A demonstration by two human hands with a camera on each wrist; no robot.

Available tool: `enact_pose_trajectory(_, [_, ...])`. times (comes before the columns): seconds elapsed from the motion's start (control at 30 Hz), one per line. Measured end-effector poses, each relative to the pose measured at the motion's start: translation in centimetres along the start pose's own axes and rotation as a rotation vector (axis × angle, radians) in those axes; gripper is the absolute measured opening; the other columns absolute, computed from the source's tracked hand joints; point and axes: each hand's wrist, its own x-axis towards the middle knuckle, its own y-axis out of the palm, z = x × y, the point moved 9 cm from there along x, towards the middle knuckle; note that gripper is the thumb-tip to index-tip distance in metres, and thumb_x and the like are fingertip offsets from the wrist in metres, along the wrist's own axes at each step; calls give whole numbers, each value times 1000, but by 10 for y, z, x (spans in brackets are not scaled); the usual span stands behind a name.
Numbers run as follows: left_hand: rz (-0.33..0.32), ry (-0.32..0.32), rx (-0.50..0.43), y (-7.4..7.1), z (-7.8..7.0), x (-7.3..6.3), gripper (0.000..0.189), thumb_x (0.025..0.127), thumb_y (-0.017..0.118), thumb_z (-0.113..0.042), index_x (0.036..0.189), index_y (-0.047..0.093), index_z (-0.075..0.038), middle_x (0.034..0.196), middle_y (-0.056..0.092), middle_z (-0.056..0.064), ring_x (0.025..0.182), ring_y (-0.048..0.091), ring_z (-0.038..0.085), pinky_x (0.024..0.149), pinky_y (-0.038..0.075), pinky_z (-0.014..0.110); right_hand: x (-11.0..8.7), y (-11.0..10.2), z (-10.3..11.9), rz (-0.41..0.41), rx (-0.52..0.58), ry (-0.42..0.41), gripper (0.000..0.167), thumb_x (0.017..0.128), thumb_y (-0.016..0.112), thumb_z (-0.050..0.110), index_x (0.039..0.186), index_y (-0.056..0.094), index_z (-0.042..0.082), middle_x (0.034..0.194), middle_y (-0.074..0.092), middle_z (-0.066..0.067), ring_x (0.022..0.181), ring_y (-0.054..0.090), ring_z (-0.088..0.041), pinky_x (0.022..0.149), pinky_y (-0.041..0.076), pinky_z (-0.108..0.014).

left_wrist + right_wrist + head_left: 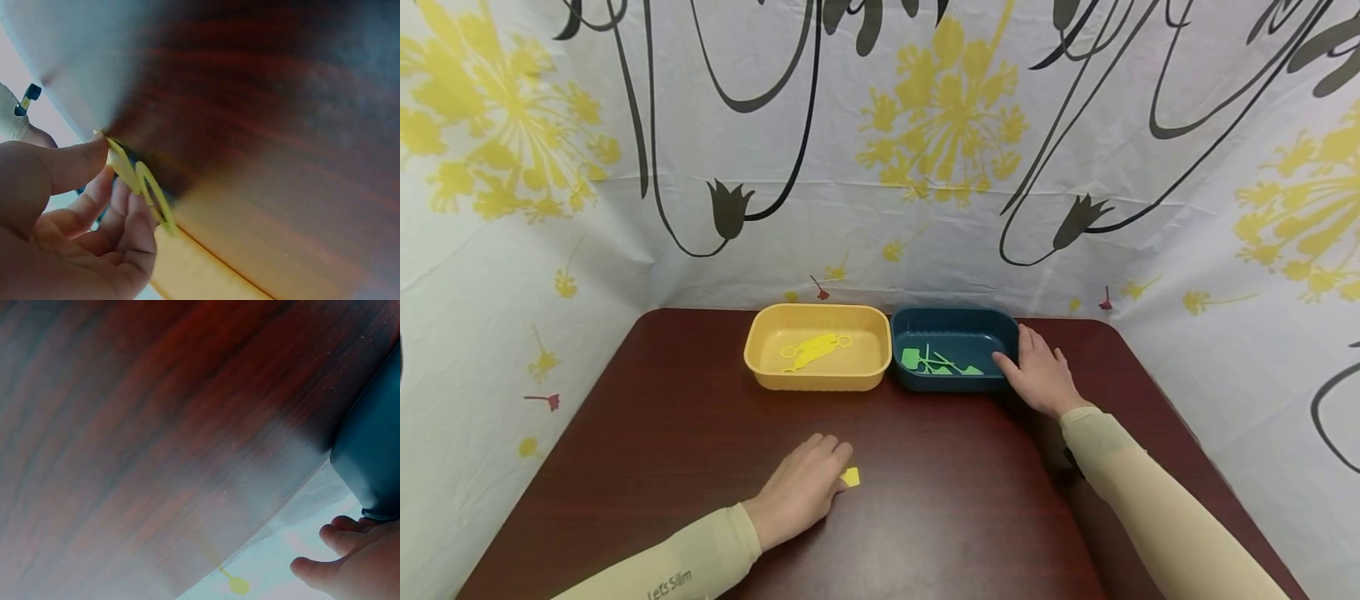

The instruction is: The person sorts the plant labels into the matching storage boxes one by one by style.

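My left hand (pixel 801 487) is low over the front middle of the table and pinches a small, flat yellow piece (pixel 850 477) between thumb and fingers. In the left wrist view, the yellow piece (pixel 151 192) shows a thin ring at one end; the thumb covers part of it. My right hand (pixel 1039 371) rests at the right rim of the dark blue bin (pixel 955 383), its thumb over the inner side. Green flat pieces (pixel 911 358) lie in that bin. The yellow bin (pixel 820 382) beside it holds bright yellow flat pieces (pixel 816 350), some with rings.
Both bins stand side by side at the back of the dark red-brown wooden table (pixel 940 500). A white sheet (pixel 850 208) printed with yellow flowers and dark stems hangs behind the table and along its sides.
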Motion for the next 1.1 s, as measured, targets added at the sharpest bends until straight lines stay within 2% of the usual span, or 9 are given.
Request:
enact_pose_trajectory(0.13, [-4,-4,-46,-2,1,2,29,79,87,-11,90,61,-13,79,53,-6,73,48,12,63,46,25,0,0,0,0,0,-1,96,101,33,67,159,6,-4,163,13,-29,149,14,-45,111,6,-72])
enact_pose_trajectory(0.23, [9,-18,-67,-2,2,3,26,77,87,-10,84,63,-14,77,53,-7,71,49,11,62,46,24,0,0,1,0,6,2,96,100,34,68,159,7,-3,162,14,-29,149,15,-44,112,7,-71])
enact_pose_trajectory(0.43, [40,-19,-96,-7,1,8,26,77,87,-9,72,62,-15,66,47,-9,61,46,8,56,44,24,-1,-1,1,-2,10,1,97,100,35,68,159,8,-4,162,15,-29,148,16,-45,112,7,-71])
enact_pose_trajectory(0.6, [44,-20,-92,-14,1,12,26,79,86,-10,70,63,-17,64,45,-10,59,44,7,54,43,23,0,-2,2,-6,10,-1,97,100,34,69,159,9,-4,162,16,-29,148,17,-45,112,7,-71])
enact_pose_trajectory(0.87, [-3,-55,-67,-33,6,22,18,84,83,-14,76,67,-18,68,48,-11,64,45,9,57,43,24,-1,-1,0,4,6,-2,97,100,33,68,159,6,-4,162,14,-30,148,16,-47,111,6,-72])
enact_pose_trajectory(1.1, [-81,-93,-20,-56,12,34,15,80,84,-9,83,71,-16,75,56,-8,69,48,10,62,47,24,0,1,-2,7,1,-5,98,100,31,69,159,5,-4,162,13,-30,148,15,-46,111,6,-72])
